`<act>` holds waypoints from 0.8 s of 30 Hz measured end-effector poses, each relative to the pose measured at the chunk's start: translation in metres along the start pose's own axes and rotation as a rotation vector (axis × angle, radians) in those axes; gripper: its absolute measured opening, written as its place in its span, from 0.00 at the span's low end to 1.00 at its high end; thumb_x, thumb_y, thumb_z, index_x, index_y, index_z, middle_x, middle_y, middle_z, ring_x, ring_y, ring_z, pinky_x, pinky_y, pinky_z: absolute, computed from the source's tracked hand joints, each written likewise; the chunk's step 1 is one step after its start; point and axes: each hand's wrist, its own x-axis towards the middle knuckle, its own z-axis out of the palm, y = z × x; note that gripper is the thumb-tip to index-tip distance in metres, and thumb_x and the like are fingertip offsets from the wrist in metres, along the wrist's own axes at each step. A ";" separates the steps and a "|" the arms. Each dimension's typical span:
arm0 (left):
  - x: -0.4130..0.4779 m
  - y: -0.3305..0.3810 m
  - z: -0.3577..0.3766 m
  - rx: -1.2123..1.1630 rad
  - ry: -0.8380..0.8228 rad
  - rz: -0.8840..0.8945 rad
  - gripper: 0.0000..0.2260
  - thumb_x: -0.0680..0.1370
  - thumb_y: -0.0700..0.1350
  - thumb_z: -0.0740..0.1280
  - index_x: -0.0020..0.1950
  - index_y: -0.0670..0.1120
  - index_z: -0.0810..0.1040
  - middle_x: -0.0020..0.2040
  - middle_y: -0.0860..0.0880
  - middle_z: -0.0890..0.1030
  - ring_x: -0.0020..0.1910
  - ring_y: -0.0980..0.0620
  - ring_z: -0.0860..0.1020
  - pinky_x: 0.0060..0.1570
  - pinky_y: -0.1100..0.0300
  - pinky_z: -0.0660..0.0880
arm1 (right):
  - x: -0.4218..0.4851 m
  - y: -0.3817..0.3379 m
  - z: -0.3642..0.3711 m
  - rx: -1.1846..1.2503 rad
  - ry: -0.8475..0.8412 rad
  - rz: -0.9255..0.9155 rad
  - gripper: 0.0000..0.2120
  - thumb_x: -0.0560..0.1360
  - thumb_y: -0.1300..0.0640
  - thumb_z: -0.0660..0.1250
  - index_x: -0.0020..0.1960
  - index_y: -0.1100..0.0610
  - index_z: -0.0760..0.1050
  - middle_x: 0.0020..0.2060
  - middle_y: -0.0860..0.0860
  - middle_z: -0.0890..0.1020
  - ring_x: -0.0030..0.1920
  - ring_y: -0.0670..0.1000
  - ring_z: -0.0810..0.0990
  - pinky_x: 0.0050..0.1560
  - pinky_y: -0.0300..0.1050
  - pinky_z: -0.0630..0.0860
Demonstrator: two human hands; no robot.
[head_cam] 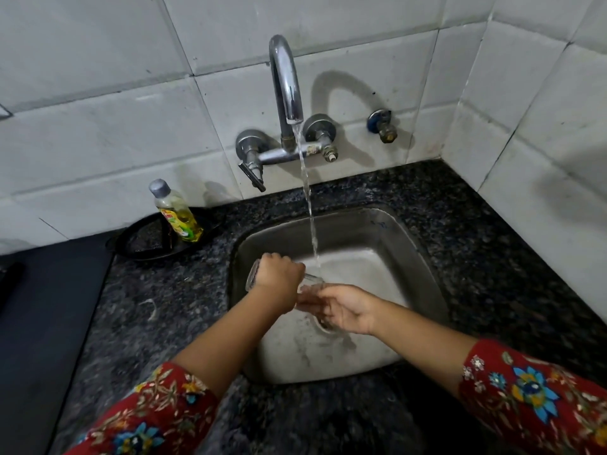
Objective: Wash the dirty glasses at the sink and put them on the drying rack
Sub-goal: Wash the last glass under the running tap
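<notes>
Rinsing goes best if the right hand (pixel 345 308), fingers straight and loosely apart, rubs the glass (pixel 308 284) mouth just before them; the left hand (pixel 279 274) clamps the lying glass, which should move farther under the stream (pixel 310 221).

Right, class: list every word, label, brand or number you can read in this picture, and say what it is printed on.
Dish soap bottle, standing in the black tray left of the sink: it has a yellow, red and green label, but the print is too blurred to read.
Tap, wall tiles, glass in the left hand: no text visible.
</notes>
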 end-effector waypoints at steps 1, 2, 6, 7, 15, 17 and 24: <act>0.003 -0.005 0.002 -0.092 -0.011 -0.007 0.25 0.69 0.46 0.73 0.63 0.49 0.71 0.60 0.46 0.77 0.59 0.45 0.75 0.54 0.54 0.71 | 0.000 -0.002 -0.001 -0.054 0.039 -0.079 0.13 0.81 0.62 0.52 0.53 0.59 0.76 0.49 0.56 0.82 0.48 0.51 0.83 0.44 0.37 0.78; 0.005 -0.009 0.004 -0.249 -0.024 -0.015 0.26 0.66 0.46 0.75 0.62 0.49 0.72 0.58 0.47 0.78 0.58 0.46 0.76 0.52 0.54 0.72 | 0.003 -0.001 -0.003 -0.217 0.116 -0.202 0.13 0.82 0.61 0.53 0.52 0.59 0.76 0.49 0.57 0.83 0.49 0.52 0.83 0.51 0.42 0.78; 0.014 -0.023 0.010 -1.385 -0.096 0.075 0.20 0.62 0.33 0.75 0.51 0.46 0.77 0.47 0.49 0.81 0.48 0.52 0.80 0.47 0.64 0.77 | 0.001 -0.019 -0.022 -1.299 0.228 -0.881 0.11 0.80 0.57 0.55 0.53 0.59 0.75 0.46 0.56 0.82 0.47 0.55 0.80 0.50 0.47 0.75; 0.015 -0.024 0.010 -1.567 -0.146 0.153 0.20 0.61 0.31 0.75 0.49 0.45 0.77 0.46 0.49 0.81 0.46 0.52 0.80 0.47 0.64 0.77 | -0.001 -0.031 -0.026 -1.505 0.167 -1.009 0.11 0.79 0.57 0.56 0.50 0.60 0.75 0.44 0.56 0.82 0.45 0.56 0.80 0.47 0.45 0.72; 0.029 0.017 0.005 -1.670 0.248 -0.259 0.23 0.56 0.45 0.72 0.51 0.45 0.77 0.44 0.50 0.82 0.45 0.49 0.80 0.47 0.52 0.78 | 0.018 -0.067 -0.002 -1.474 0.423 -0.909 0.15 0.80 0.51 0.53 0.45 0.57 0.74 0.40 0.55 0.83 0.41 0.57 0.81 0.45 0.53 0.76; 0.030 0.018 0.004 -1.464 0.364 -0.326 0.22 0.59 0.52 0.71 0.52 0.52 0.76 0.44 0.53 0.82 0.44 0.53 0.80 0.46 0.55 0.77 | 0.019 -0.071 0.002 -1.442 0.454 -0.908 0.13 0.81 0.53 0.55 0.47 0.57 0.75 0.40 0.54 0.83 0.41 0.56 0.81 0.45 0.51 0.76; 0.032 -0.019 0.009 -1.821 0.082 0.356 0.16 0.63 0.30 0.72 0.49 0.33 0.77 0.42 0.43 0.82 0.43 0.51 0.81 0.46 0.58 0.78 | 0.005 -0.080 -0.008 -1.581 0.207 -1.205 0.14 0.79 0.54 0.55 0.41 0.59 0.73 0.33 0.55 0.79 0.35 0.51 0.75 0.40 0.45 0.71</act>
